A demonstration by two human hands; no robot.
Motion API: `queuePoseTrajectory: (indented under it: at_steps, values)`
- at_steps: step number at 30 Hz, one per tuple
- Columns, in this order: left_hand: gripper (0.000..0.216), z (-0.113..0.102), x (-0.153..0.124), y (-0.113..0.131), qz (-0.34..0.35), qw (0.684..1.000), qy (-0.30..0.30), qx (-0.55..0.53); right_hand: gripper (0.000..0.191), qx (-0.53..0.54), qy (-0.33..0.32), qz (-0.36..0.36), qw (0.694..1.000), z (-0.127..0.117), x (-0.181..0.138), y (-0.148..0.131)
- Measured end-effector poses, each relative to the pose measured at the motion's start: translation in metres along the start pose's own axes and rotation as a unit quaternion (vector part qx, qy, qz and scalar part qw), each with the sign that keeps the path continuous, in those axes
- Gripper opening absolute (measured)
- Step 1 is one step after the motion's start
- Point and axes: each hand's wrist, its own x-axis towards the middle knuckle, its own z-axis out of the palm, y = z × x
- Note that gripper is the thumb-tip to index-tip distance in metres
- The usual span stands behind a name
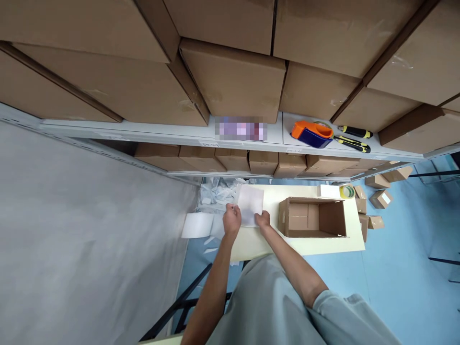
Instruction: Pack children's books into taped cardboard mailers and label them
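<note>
Head view: arms (292,264) outstretched, left hand (232,220) and right hand (263,220) pinch a white sheet (250,204).

A smooth grey wall (89,230) fills the left side, softly shaded. Pale metal shelving (172,132) stands in tiers beyond a pale yellow table (247,244). Light blue floor (402,268) spreads at right, and black bars (176,305) slant at lower left.

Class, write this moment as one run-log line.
left hand: holds pale flat item | right hand: same item | open box: on table, right of hands
</note>
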Motion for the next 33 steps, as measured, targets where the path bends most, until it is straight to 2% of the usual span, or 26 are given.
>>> queuePoseTrajectory:
  at_steps: [3, 5, 7, 9, 12, 15, 19, 23, 28, 33]
  values:
    - [0.01, -0.033, -0.011, 0.008, 0.02, 0.998, 0.043, -0.033, 0.015, 0.04, -0.026, 0.008, 0.999, -0.011, -0.033, -0.001]
    - [0.011, -0.059, -0.025, 0.015, 0.038, 0.995, 0.059, -0.077, 0.024, 0.086, -0.065, -0.004, 0.994, -0.032, -0.061, -0.002]
    - [0.017, -0.083, -0.048, 0.024, 0.059, 0.989, 0.049, -0.126, 0.038, 0.186, -0.159, -0.031, 0.969, -0.063, -0.091, -0.005]
    - [0.023, -0.101, -0.076, 0.037, 0.077, 0.984, 0.04, -0.157, 0.054, 0.223, -0.232, -0.07, 0.944, -0.099, -0.117, -0.012]
    - [0.028, -0.112, -0.118, 0.063, 0.081, 0.98, 0.023, -0.179, 0.06, 0.244, -0.246, -0.144, 0.927, -0.153, -0.139, -0.023]
    - [0.027, -0.1, -0.146, 0.091, 0.098, 0.98, -0.009, -0.176, 0.051, 0.225, -0.208, -0.207, 0.929, -0.198, -0.14, -0.03]
    - [0.032, -0.064, -0.167, 0.127, 0.117, 0.964, -0.076, -0.226, 0.044, 0.192, -0.133, -0.269, 0.934, -0.251, -0.13, -0.026]
    - [0.046, -0.035, -0.184, 0.163, 0.115, 0.942, -0.11, -0.296, 0.041, 0.163, -0.097, -0.314, 0.931, -0.301, -0.129, -0.015]
    - [0.056, -0.023, -0.202, 0.197, 0.122, 0.934, -0.162, -0.294, 0.044, 0.169, -0.086, -0.308, 0.932, -0.348, -0.124, 0.0]
    - [0.059, -0.008, -0.219, 0.214, 0.104, 0.924, -0.195, -0.311, 0.049, 0.17, -0.103, -0.303, 0.932, -0.383, -0.108, 0.007]
